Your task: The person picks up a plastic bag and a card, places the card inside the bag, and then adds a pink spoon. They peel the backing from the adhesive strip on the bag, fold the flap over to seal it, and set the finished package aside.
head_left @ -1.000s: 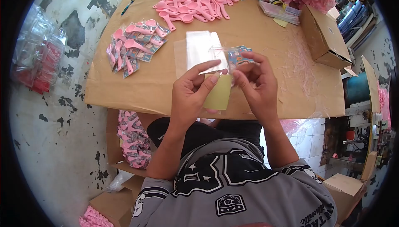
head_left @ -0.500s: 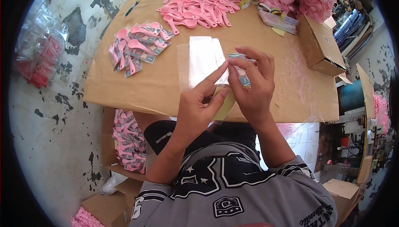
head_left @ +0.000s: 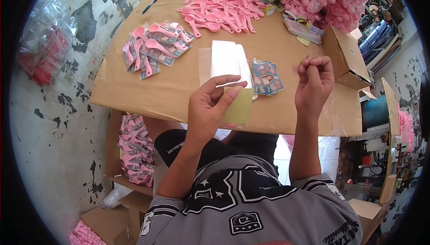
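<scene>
My left hand (head_left: 207, 107) pinches a yellowish-green card (head_left: 239, 107), apparently in a clear plastic bag, above the table's front edge. Out to the right, my right hand (head_left: 315, 77) is raised with its fingers closed together; some blur hides whether anything thin is between them. Between the hands lies a small stack of blue printed cards (head_left: 267, 78). Beyond my left hand, clear plastic bags (head_left: 224, 59) lie in a flat pile on the table.
Loose pink spoons (head_left: 224, 9) are heaped at the back of the brown-covered table (head_left: 179, 90). Bagged spoons with cards (head_left: 154, 45) lie to the left. A cardboard box (head_left: 345, 56) stands at the right edge, and a carton of packed spoons (head_left: 134, 151) below left.
My right hand has moved away from my left, to the right, uncovering the printed cards. My left hand keeps hold of the yellowish-green card, which now shows more fully.
</scene>
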Demonstrator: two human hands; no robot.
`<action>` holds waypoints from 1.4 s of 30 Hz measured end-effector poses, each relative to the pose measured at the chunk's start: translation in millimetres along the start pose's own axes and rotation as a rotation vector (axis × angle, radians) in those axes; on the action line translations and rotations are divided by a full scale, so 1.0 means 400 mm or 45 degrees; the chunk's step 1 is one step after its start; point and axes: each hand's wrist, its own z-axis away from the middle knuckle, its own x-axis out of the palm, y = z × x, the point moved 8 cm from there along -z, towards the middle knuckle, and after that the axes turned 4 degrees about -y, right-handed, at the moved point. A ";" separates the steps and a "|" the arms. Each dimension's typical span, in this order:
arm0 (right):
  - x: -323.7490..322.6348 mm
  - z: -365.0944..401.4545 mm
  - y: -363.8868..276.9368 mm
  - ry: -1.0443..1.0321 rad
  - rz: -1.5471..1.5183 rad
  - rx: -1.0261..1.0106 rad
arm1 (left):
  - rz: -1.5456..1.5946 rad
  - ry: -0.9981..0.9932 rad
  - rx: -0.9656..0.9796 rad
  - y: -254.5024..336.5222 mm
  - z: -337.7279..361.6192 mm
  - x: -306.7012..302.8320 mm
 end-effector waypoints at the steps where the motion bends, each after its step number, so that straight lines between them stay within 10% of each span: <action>1: 0.008 0.013 0.014 -0.065 0.046 0.127 | 0.024 0.002 0.066 0.000 -0.006 -0.004; 8: 0.155 0.130 0.077 -0.554 0.356 0.626 | 0.055 0.003 0.287 -0.012 -0.032 -0.020; 42: 0.183 0.136 0.078 -0.619 0.209 0.590 | 0.039 -0.137 0.295 0.027 -0.027 -0.049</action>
